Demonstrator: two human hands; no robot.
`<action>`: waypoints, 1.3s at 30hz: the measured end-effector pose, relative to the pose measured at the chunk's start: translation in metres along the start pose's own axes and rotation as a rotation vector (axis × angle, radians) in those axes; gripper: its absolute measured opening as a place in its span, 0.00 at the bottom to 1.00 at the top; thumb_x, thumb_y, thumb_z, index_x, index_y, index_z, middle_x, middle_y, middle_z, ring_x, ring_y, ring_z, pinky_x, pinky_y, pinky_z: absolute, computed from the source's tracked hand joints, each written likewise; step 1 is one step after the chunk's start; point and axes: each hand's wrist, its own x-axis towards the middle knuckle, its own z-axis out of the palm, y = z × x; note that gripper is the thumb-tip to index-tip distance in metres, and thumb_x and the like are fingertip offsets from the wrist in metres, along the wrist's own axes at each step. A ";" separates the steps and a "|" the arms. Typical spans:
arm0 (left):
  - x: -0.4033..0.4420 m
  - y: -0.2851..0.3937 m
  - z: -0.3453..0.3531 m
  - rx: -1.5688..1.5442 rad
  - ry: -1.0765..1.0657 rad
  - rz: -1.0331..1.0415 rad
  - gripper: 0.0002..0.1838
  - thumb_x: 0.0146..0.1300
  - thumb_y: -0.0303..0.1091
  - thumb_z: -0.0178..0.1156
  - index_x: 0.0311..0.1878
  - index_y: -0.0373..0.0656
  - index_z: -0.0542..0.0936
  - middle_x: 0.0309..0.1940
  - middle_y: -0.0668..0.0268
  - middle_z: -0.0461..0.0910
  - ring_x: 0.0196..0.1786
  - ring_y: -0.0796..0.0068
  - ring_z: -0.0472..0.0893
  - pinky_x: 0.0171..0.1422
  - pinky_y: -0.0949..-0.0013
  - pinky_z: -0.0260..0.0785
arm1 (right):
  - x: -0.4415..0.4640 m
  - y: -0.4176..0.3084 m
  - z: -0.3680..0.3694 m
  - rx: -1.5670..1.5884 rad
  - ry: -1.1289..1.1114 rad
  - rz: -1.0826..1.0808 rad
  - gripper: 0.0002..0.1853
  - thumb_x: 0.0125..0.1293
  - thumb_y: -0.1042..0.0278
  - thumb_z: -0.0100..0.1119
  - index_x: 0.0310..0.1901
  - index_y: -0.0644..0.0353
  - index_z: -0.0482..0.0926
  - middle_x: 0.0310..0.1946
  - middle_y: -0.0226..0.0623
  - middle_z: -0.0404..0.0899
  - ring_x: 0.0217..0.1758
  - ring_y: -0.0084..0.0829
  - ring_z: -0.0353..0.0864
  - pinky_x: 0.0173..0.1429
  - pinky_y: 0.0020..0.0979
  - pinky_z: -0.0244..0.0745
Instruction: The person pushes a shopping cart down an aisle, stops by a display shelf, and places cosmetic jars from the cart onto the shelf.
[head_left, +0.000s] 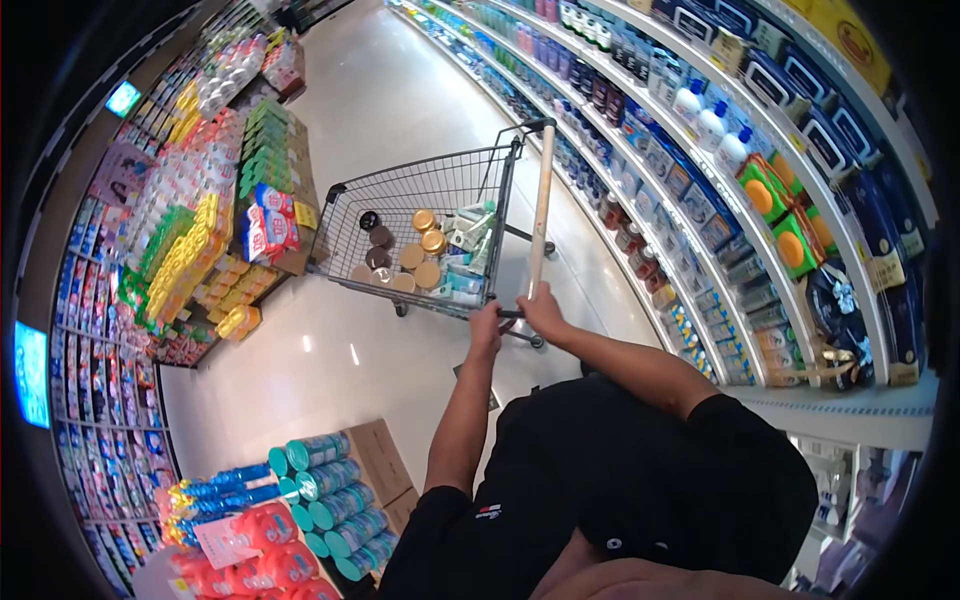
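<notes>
A dark wire shopping cart (345, 185) stands ahead of me, turned sideways, with its long pale handle (544, 190) toward my right. My right hand (542, 312) is wrapped round the near end of that handle. Beside it, my left hand (487, 325) is closed on the near corner of the cart frame, by the basket's rim. Inside the basket lie several round containers with gold lids (433, 241) and brown lids (379, 236). Green-and-white packages (468, 230) are piled at the handle end, their exact kind unclear.
Long shelves of bottles and boxes (640, 130) curve along the right. On the left stand stacked displays of yellow packs (185, 260) and green packs (265, 150). Teal-lidded canisters (340, 500) and red bottles (265, 560) sit close at lower left. Shiny pale floor (345, 70) runs between them.
</notes>
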 end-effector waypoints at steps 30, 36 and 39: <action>-0.038 0.082 -0.128 0.304 0.143 -0.070 0.20 0.69 0.20 0.43 0.60 0.36 0.76 0.37 0.58 0.79 0.30 0.64 0.82 0.31 0.60 0.85 | 0.107 -0.053 -0.183 -0.835 0.330 -0.371 0.28 0.65 0.49 0.64 0.57 0.62 0.74 0.60 0.49 0.75 0.67 0.49 0.72 0.71 0.51 0.60; -0.036 0.088 -0.121 0.367 0.273 -0.001 0.24 0.62 0.15 0.39 0.60 0.31 0.74 0.42 0.52 0.81 0.36 0.61 0.83 0.32 0.61 0.84 | 0.096 -0.039 -0.182 -0.891 0.339 -0.225 0.19 0.65 0.48 0.61 0.44 0.57 0.78 0.40 0.44 0.85 0.45 0.48 0.86 0.48 0.51 0.78; -0.030 0.089 -0.118 0.404 0.248 -0.009 0.25 0.57 0.11 0.39 0.58 0.30 0.73 0.46 0.49 0.82 0.36 0.56 0.85 0.34 0.61 0.86 | 0.092 -0.038 -0.193 -0.895 0.303 -0.212 0.19 0.65 0.49 0.61 0.45 0.57 0.79 0.41 0.45 0.85 0.46 0.49 0.85 0.48 0.50 0.78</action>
